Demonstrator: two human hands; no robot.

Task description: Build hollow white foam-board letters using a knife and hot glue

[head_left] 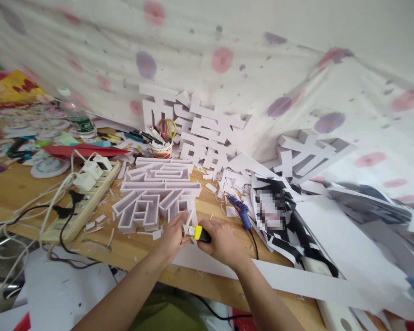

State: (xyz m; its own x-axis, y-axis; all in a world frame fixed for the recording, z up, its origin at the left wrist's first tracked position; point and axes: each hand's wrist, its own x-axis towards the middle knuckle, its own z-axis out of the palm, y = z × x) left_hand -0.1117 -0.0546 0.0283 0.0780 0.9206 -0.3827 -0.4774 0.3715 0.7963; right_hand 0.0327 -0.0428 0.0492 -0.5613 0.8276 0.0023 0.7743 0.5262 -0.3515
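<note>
Near the table's front edge, my right hand [221, 241] is closed around a yellow and black utility knife [200, 233], its blade end pointing left. My left hand [174, 234] is beside the blade, fingers bent together at the lower right corner of a white hollow character [158, 186] that lies on the wood. What its fingertips pinch is too small to tell. A long white strip [279, 276] runs from beneath my hands to the right. A blue glue gun [242, 212] lies to the right of my hands.
A power strip [89, 195] with plugs and cables lies at left. Behind are a cup [161, 151] of scissors and pens, upright white characters [207, 126] and a plastic bottle [81, 120]. White scraps [232, 181], a printed sheet and large white sheets [331, 225] lie at right.
</note>
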